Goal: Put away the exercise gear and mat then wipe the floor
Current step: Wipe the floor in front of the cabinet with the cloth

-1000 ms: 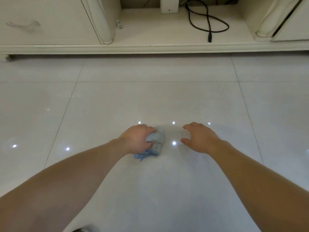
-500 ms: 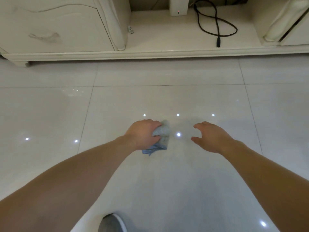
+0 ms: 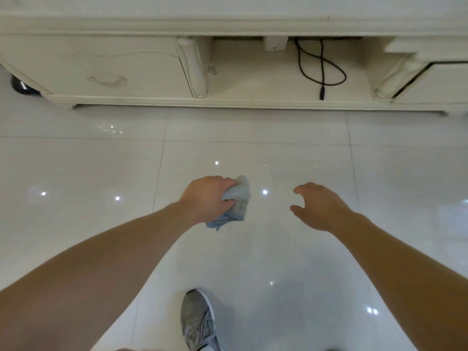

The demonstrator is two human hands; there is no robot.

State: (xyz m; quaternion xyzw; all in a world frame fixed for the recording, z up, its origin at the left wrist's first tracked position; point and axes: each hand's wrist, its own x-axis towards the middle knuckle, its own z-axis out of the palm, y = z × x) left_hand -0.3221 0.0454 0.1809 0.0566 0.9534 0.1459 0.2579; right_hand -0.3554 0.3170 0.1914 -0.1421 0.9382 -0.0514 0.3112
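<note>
Left hand (image 3: 206,198) grips bunched cloth (image 3: 239,198) ahead of shoe (image 3: 198,320); contact with floor (image 3: 278,249) unclear. Right hand (image 3: 319,206), also ahead of shoe, loosely spread, empty. Judgement: flatten cloth, press evenly, overlap strokes back toward shoe.

Place: a home, most likely a living room.
Floor: a glossy white tiled floor (image 3: 253,249) with thin grout lines, mirroring spots of ceiling light.
Furniture: a low cream cabinet (image 3: 114,67) with a carved drawer front and turned corner posts.
Electronics: a black cable (image 3: 323,72) looped on its open shelf, near a small white box (image 3: 274,43).
</note>
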